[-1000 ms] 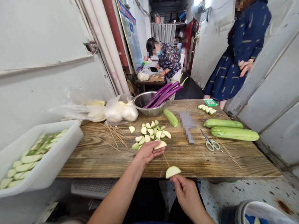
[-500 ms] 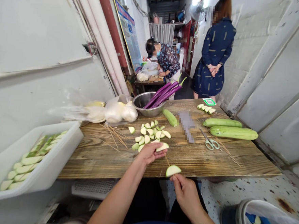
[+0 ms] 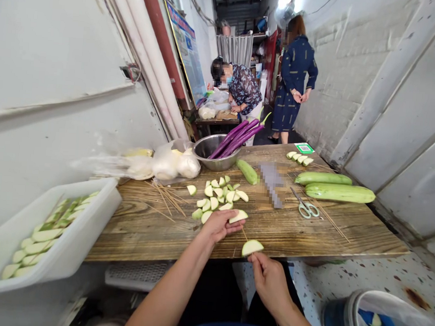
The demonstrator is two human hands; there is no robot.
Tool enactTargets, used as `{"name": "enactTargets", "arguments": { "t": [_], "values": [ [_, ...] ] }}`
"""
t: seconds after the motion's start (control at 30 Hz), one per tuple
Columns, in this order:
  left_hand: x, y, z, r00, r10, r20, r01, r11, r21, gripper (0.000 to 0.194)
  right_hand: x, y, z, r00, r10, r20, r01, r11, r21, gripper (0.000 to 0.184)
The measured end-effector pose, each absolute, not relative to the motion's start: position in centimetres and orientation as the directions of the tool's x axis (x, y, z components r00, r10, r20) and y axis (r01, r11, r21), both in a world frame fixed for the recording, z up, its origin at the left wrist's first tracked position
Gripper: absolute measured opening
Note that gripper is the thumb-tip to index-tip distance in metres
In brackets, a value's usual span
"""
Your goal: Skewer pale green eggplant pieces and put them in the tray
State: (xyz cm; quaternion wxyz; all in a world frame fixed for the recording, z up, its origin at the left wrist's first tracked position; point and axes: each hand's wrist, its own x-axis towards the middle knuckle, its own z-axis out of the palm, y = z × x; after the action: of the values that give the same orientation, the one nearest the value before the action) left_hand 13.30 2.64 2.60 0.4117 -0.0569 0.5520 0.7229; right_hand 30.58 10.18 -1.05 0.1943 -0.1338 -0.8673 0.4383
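Observation:
A half-round zucchini slice is pinched in my left hand, above the wooden table's near part. My right hand grips a thin bamboo skewer just below another half-round slice threaded on it. The skewer's upper end points at the slice in my left hand; whether its tip has entered that slice, I cannot tell. Beyond my left hand lies a loose pile of cut zucchini pieces. More bare skewers are scattered to the left of the pile.
A white tub of skewered slices stands left. Behind the pile are a steel bowl with eggplants and a cut zucchini. Scissors, whole zucchini and a pixelated object lie right. A lined bucket stands below. Two people are beyond.
My left hand has shifted slightly right with its slice. My right hand has barely moved. The person in the dark blue dress has walked farther off and to the left.

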Motion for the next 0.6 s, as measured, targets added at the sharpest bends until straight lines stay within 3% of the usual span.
{"name": "enactTargets", "arguments": {
  "t": [0.6],
  "values": [
    [14.5,2.7,1.4,-0.597,0.577,-0.557,-0.711,-0.059,0.701,0.011,29.7,10.2,-1.4,-0.882,0.401,0.25,0.061,0.621,-0.782,0.035]
  ]
}}
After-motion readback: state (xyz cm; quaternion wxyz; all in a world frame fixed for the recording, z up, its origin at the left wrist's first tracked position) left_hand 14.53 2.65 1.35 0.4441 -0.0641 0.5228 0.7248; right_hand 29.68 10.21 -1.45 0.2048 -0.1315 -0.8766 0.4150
